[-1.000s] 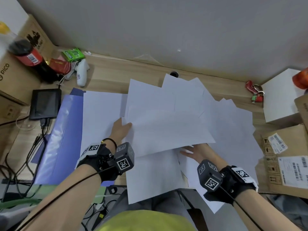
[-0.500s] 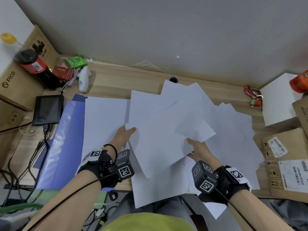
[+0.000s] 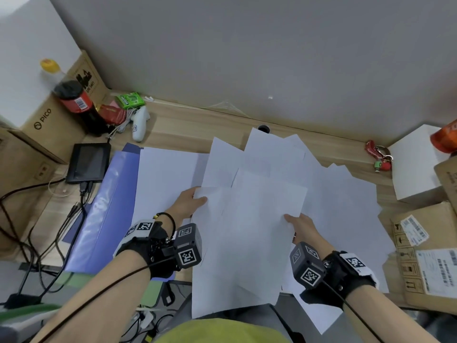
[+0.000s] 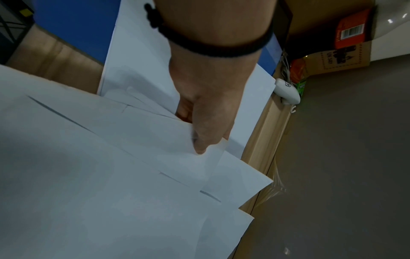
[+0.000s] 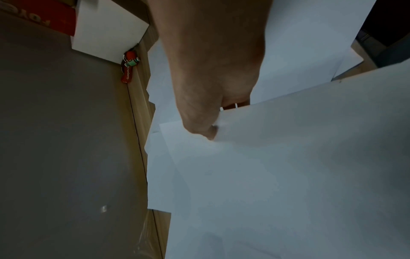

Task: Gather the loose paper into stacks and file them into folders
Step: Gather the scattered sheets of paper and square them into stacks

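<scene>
Bench (image 3: 188, 120): a wooden top against a grey wall, my papers spread over most of it.
Loose paper (image 3: 346, 206): white sheets fanned out and overlapping across the middle and right of the bench, some hanging over the near edge.
Held sheets (image 3: 249, 231): a rough bundle I have lifted above the spread, its edges not squared, one side in each of my hands.
Folder (image 3: 99, 214): blue, lying flat at the left of the bench, with one white sheet (image 3: 165, 181) resting on its right part.
Boxes: cardboard cartons (image 3: 430, 256) at the right edge, a white box (image 3: 413, 169) behind them, another carton (image 3: 44, 120) at the far left.
Small screen (image 3: 89, 162): dark, beside the folder's far end, cables trailing off it.
My left hand (image 3: 188, 201): thumb on top, fingers beneath, pinching the bundle's left edge.
My right hand (image 3: 301, 226): thumb over the right edge, fingers tucked under, gripping it.
Keyring (image 3: 378, 157): red, near the white box.
</scene>
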Tool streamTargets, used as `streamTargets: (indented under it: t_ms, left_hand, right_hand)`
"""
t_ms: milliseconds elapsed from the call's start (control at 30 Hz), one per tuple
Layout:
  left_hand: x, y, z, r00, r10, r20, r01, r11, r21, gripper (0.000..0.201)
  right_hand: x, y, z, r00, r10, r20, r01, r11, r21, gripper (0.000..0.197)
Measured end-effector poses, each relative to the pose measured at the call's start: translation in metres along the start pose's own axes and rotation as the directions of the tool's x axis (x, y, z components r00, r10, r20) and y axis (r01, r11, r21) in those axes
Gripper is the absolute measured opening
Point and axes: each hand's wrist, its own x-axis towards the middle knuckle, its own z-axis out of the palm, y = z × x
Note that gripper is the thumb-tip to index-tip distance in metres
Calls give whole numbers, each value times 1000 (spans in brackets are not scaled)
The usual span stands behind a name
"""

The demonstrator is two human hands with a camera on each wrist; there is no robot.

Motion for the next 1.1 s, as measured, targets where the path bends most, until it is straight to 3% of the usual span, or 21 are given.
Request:
streamTargets:
  t_ms: [167,333,500,633,700,833,933,1000,1100]
  left_hand:
    - [-7,3,7,998,-30,58,31,999,-16,32]
    - [-13,2,25,992,-19,124,21,1000,-11,41]
    - [-10,6,38,997,13,80,-17,998,53,42]
    - [-8,26,39,990,69,124,-66,997,-29,36]
    - [-9,37,40,976,106,192,-88,991,-102,34]
    - [-10,54,41,919,231,320,-155,957,-244,61]
    - [-10,74,43,921,294,256,-223,936,-272,61]
    - [-11,90,44,941,318,112,-293,936,-197,64]
    - [-17,123,49,929,367,-57,-370,926,-72,41]
  right_hand:
    - [3,1,9,999,-41,6,41,999,13,19]
    - [1,-2,17,993,-59,101,51,996,76,27]
    - [7,-5,16,989,-29,148,15,995,97,35]
    - [16,-8,-2,983,-14,183,7,999,43,40]
    - [17,-14,-10,981,-22,192,16,999,33,52]
    - [23,-26,-19,955,-80,286,25,981,193,70]
    - [15,-43,-22,911,-145,387,73,978,194,61]
    - [10,-58,-21,915,-220,337,150,963,223,53]
    - [2,-91,-17,889,-383,251,337,918,209,32]
